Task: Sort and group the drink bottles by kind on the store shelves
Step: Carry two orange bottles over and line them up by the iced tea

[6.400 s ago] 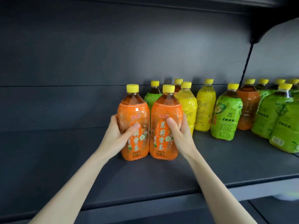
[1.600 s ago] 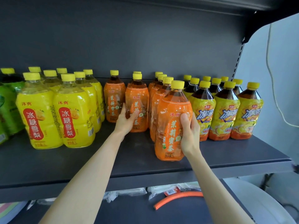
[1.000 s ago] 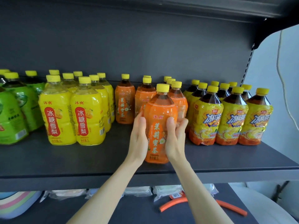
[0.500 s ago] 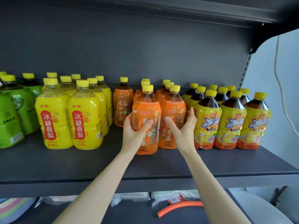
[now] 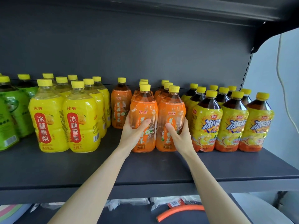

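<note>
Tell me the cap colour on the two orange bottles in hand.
Yellow caps on both orange bottles, best in the head view.

shop, dark metal shelf (image 5: 145,172), rows of labelled drink bottles (image 5: 80,120) grouped by colour

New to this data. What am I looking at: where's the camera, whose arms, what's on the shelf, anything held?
There is no robot here. A person works with bare hands, and the single picture comes from a wide-angle camera worn on the head, looking forward and down.

The dark shelf carries yellow-capped bottles grouped by label. From left to right there are green bottles, yellow bottles, orange bottles and iced-tea bottles.

The left hand grips the front left orange bottle. The right hand grips the front right orange bottle beside it. Both bottles are upright.
</note>
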`<state>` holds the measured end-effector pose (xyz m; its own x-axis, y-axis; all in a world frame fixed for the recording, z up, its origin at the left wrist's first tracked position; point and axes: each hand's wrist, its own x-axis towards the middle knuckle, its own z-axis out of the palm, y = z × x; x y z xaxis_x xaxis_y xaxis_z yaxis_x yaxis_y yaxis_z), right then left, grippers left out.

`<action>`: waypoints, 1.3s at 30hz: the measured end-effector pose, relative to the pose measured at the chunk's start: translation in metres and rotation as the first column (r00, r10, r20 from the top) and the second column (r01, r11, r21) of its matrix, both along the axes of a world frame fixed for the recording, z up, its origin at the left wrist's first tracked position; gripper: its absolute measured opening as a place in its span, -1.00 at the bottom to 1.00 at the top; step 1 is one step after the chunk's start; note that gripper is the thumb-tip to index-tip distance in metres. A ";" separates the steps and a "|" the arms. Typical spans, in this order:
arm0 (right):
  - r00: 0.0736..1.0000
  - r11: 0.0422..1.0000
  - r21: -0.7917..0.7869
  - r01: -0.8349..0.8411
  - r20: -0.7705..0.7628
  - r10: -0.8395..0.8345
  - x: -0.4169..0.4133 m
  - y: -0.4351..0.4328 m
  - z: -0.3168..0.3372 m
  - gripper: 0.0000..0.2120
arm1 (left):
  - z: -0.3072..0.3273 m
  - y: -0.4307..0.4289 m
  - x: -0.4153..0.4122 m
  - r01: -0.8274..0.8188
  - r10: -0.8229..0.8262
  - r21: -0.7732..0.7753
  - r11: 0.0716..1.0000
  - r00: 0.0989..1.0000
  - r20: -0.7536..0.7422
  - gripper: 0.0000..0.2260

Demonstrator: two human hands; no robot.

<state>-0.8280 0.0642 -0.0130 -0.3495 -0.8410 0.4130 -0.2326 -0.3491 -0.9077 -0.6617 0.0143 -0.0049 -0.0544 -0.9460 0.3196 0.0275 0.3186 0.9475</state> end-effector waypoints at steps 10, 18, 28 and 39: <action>1.000 1.000 0.019 0.007 -0.030 -0.007 -0.001 -0.001 0.001 -0.14 | -0.002 -0.006 -0.002 -0.019 0.021 -0.050 0.999 1.000 0.021 -0.32; 0.999 0.999 0.048 -0.020 -0.026 0.021 -0.001 0.000 0.003 -0.15 | -0.005 -0.005 -0.005 -0.069 0.073 -0.086 0.994 0.996 0.043 -0.34; 0.988 0.976 0.213 0.047 -0.156 -0.014 -0.001 0.025 0.024 -0.10 | 0.008 0.027 0.007 -0.151 0.143 0.022 0.988 0.966 0.216 -0.20; 0.904 0.970 -0.183 0.162 -0.366 -0.220 0.062 0.093 0.063 -0.74 | 0.057 0.124 0.092 -0.140 0.232 -0.329 0.934 0.937 0.260 -0.83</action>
